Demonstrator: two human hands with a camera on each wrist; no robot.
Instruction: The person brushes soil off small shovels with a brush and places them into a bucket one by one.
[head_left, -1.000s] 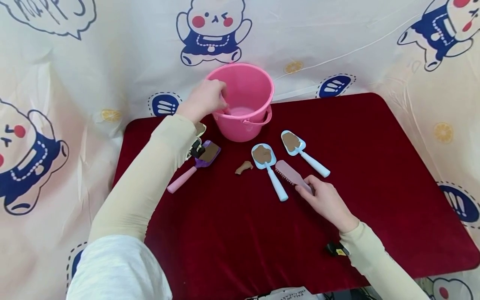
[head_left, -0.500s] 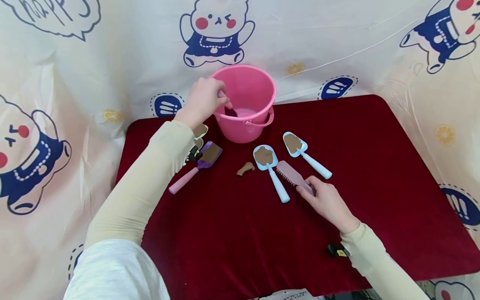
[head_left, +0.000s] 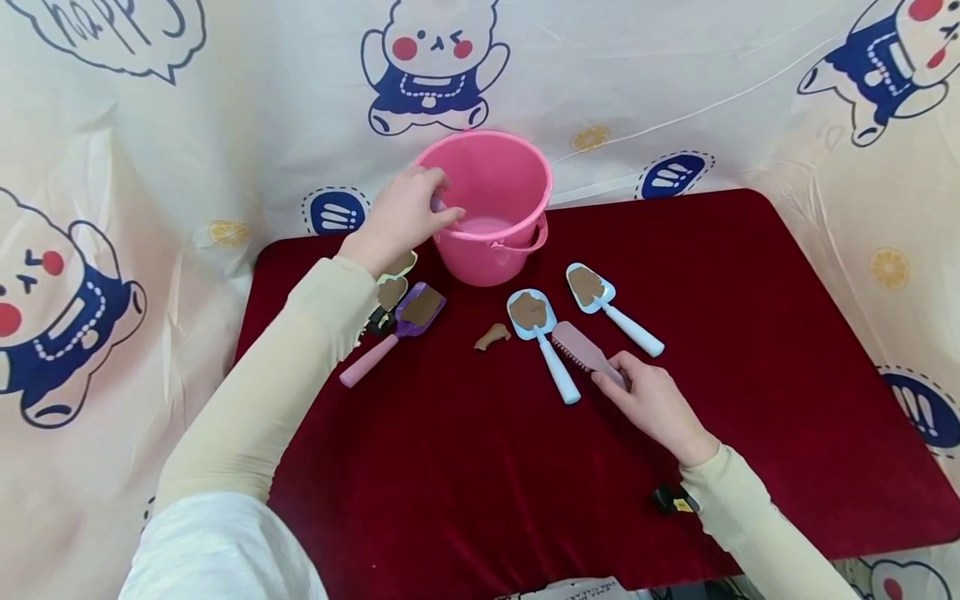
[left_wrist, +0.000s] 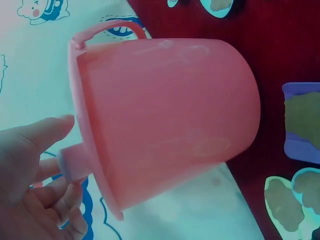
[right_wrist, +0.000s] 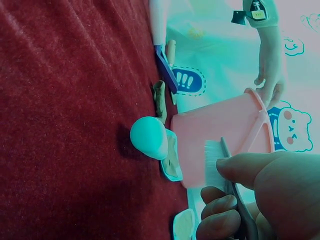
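Observation:
At the near left rim of the pink bucket [head_left: 487,258], my left hand [head_left: 401,212] has its fingers around the upright lilac handle [left_wrist: 75,162] of a tool. The tool's lower end is hidden inside the bucket. In the left wrist view the thumb stands apart from that handle. My right hand [head_left: 656,404] grips the handle of a lilac-pink brush [head_left: 577,342], its pale bristles [right_wrist: 213,160] showing in the right wrist view. Beside the brush head lies a light-blue scoop [head_left: 557,371] filled with brown material. A brown curved lump [head_left: 492,336] sits left of it.
A second light-blue scoop [head_left: 633,329] with brown material lies farther right. Left of the bucket is a purple scoop [head_left: 371,361] with a pink handle. Two small brown-filled dishes [head_left: 392,292] lie partly behind the left sleeve. The dark red table [head_left: 465,483] meets a printed curtain at the back.
My left hand rises slightly at the rim, then sinks and shifts left. A dark tool end seen inside the bucket half a second ago is now hidden. The right hand and brush stay still.

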